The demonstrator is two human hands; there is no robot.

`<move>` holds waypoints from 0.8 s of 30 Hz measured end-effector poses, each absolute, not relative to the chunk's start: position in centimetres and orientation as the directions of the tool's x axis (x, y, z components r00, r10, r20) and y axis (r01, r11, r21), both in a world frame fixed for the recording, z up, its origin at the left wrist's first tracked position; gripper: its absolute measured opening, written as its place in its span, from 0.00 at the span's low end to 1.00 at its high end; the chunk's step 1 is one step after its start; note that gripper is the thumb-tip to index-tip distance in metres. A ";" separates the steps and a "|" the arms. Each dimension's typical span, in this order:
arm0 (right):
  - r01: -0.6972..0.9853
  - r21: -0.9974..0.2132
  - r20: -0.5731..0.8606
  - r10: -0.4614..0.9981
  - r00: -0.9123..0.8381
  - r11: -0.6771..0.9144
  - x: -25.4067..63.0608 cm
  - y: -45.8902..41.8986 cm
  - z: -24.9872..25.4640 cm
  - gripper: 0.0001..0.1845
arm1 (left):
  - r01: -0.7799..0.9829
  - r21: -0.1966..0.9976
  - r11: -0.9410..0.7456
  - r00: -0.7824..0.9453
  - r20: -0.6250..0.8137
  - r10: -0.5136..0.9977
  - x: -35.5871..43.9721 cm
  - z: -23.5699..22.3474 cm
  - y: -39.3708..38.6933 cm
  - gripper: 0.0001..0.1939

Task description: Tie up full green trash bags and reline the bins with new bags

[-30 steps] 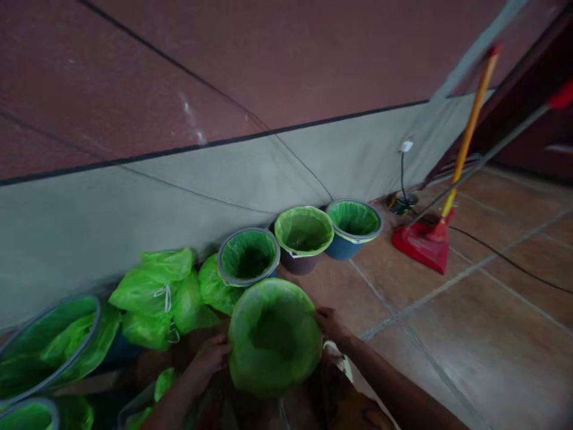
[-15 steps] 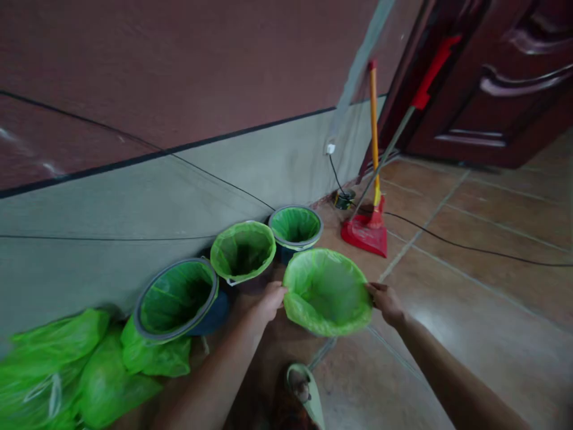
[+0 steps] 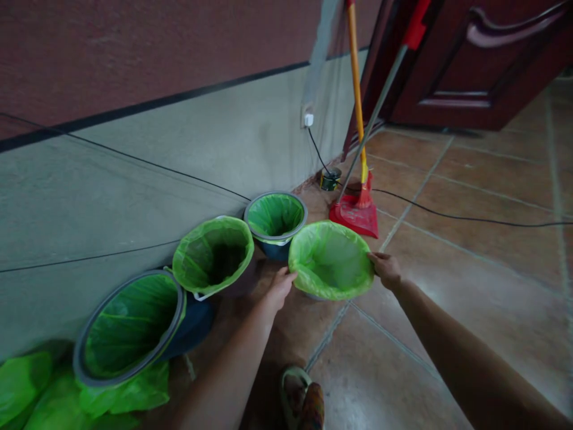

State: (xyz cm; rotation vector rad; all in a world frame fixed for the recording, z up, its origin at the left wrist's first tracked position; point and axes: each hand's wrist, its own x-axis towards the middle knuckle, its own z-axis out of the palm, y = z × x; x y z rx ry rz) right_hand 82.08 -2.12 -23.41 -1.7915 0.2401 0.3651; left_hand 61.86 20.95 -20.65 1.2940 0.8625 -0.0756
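A trash bin lined with a green bag (image 3: 331, 263) is held between my two hands in front of me. My left hand (image 3: 282, 286) pinches the rim and bag edge on its left side. On the opposite side my right hand (image 3: 385, 269) is closed on the rim. The bag is folded over the rim all round, and most of the bin body is hidden beneath it. Just behind it stands a lined bin with a grey rim (image 3: 276, 218). To the left are a bin with a bag-covered rim (image 3: 213, 254) and a larger grey-rimmed bin (image 3: 129, 325).
Green bags (image 3: 33, 388) lie at the lower left. A red dustpan (image 3: 356, 215) and a yellow-handled broom (image 3: 358, 101) lean near the door (image 3: 470, 71). A black cable (image 3: 447, 216) crosses the tiled floor. A small can (image 3: 330, 179) sits under the wall plug (image 3: 308, 119).
My view has shifted forward and to the right, so the row of bins appears further left and larger. Both hands still hold the lined bin, now closer beside the rear grey-rimmed bin.
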 end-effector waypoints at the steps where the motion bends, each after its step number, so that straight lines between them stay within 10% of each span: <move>1: -0.376 -0.898 -0.392 0.026 0.920 -0.228 81.8 -2.4 -23.2 0.12 | 0.516 0.797 0.314 0.685 -0.604 0.407 61.5 -20.5 20.9 0.14; 7: -0.563 -0.820 -0.568 0.037 0.822 -0.102 75.5 -3.7 -22.4 0.24 | 0.519 0.749 0.412 0.629 -0.661 0.409 58.5 -20.2 20.9 0.23; 13: -0.661 -0.737 -0.632 0.204 0.747 0.138 68.1 -1.1 -24.0 0.15 | 0.510 0.725 0.462 0.630 -0.681 0.374 53.7 -22.1 20.9 0.21; 24: -0.567 -0.802 -0.562 0.083 0.823 0.189 72.1 -3.7 -24.4 0.17 | 0.649 0.556 0.519 0.321 -0.819 0.476 40.1 -23.4 26.6 0.21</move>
